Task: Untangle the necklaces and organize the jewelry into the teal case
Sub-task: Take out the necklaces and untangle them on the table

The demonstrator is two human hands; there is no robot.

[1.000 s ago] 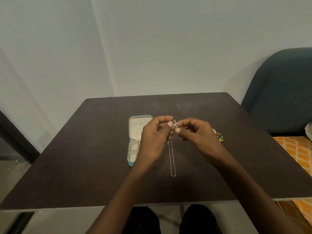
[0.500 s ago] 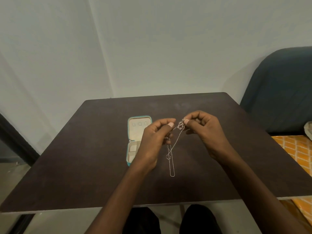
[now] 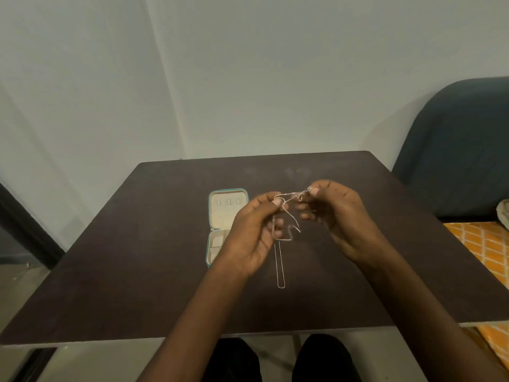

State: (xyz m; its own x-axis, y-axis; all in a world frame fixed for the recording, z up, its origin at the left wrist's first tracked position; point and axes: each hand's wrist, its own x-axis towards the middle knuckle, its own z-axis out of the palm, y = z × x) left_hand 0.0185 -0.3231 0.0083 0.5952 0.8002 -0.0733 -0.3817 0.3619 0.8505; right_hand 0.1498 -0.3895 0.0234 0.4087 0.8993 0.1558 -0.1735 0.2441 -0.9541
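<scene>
Two hands are working above the middle of the dark table (image 3: 137, 257) and we're looking straight down at them. Our left hand (image 3: 254, 232) is pinching the thin silver chains (image 3: 280, 260) between thumb and forefinger, with the other fingers curling loosely underneath. Our right hand (image 3: 334, 216) is pinching the same tangle a little higher and further right, so a short stretch of chain is running taut between the two pinches. From the left pinch a long narrow loop is hanging down and its bottom end is lying on the table near us, while a shorter bent loop is dangling between the hands. We can't tell how many chains are in the knot, it's too fine to make out. The case (image 3: 228, 194) is sitting open on the table just left of the left hand, teal rim, cream lining, lid half further away showing three small slots, near half partly hiding behind the left wrist. A dark blue chair back (image 3: 454, 150) is standing off to the right, with an orange patterned cloth (image 3: 484, 249) below it.
</scene>
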